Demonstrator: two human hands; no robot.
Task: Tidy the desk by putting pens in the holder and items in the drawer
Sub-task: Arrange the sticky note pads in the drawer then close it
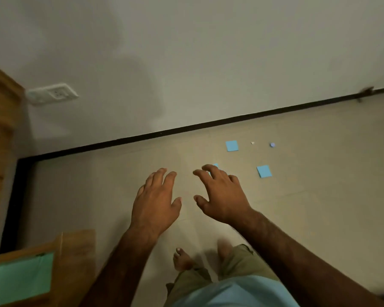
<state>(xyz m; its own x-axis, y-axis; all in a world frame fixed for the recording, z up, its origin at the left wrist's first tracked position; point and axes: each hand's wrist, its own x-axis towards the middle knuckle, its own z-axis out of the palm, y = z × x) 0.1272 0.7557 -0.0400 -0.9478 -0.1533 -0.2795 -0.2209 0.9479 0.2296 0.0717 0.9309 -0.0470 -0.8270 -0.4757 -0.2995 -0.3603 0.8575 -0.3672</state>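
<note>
One view only: head cam, wide-angle, pitched steeply down at the floor (319,218), facing the wall (186,63); wearer's feet (182,260) well short of the wall.

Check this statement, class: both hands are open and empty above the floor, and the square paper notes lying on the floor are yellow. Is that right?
Not quite. The head view shows that the notes are blue, not yellow. The rest holds: the left hand and the right hand are both open and empty above the floor.

Home room: tiled floor (297,218), wall socket (52,93), wooden furniture (0,129).
</note>
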